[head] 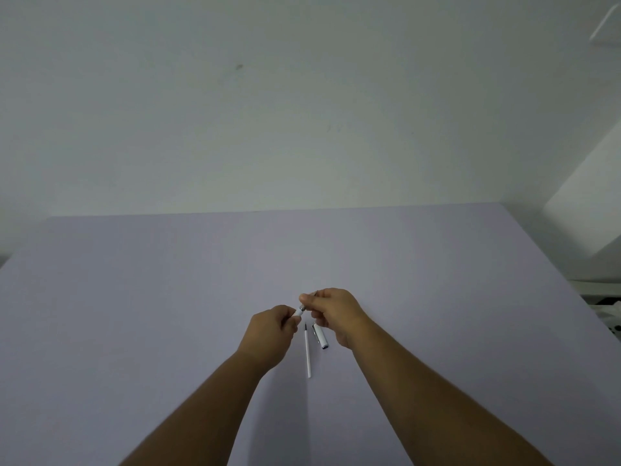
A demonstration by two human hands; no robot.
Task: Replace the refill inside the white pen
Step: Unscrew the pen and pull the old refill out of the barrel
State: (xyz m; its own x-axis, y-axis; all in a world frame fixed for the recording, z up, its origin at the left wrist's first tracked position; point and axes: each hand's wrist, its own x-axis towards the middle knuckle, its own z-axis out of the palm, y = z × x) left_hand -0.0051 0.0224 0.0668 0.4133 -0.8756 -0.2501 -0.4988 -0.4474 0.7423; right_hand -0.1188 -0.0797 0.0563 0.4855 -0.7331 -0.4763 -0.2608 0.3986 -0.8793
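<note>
Above the lilac table (134, 314), both of my hands hold the white pen (299, 311) between them. My left hand (274, 331) is closed around the white barrel, most of which is hidden in the fist. My right hand (331, 311) pinches the pen's metal front section at the fingertips. A thin white refill (307, 354) with a dark tip lies on the table just below the hands, pointing away from me. Next to it on the right lies the white pen cap (320, 336) with a metal clip, partly under my right hand.
A pale wall rises behind the table's far edge. A white box-like surface (584, 216) stands at the right beyond the table corner, with some white clutter (605, 314) below it at the right edge.
</note>
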